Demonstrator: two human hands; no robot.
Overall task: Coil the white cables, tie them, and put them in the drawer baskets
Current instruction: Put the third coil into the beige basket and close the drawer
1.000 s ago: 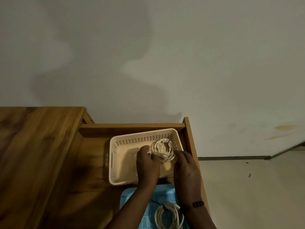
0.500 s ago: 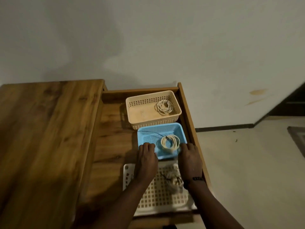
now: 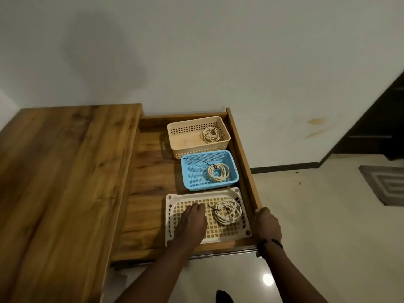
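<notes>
Our left hand (image 3: 193, 221) rests flat in the white basket (image 3: 169, 215); our right hand (image 3: 266, 223) curls over the drawer (image 3: 243, 149) corner. Each basket, beige (image 3: 190, 124), blue (image 3: 190, 171) and white, holds one tied white cable coil (image 3: 228, 211)

one head-worn view looks forward and down, near the open drawer (image 3: 153, 171).
</notes>
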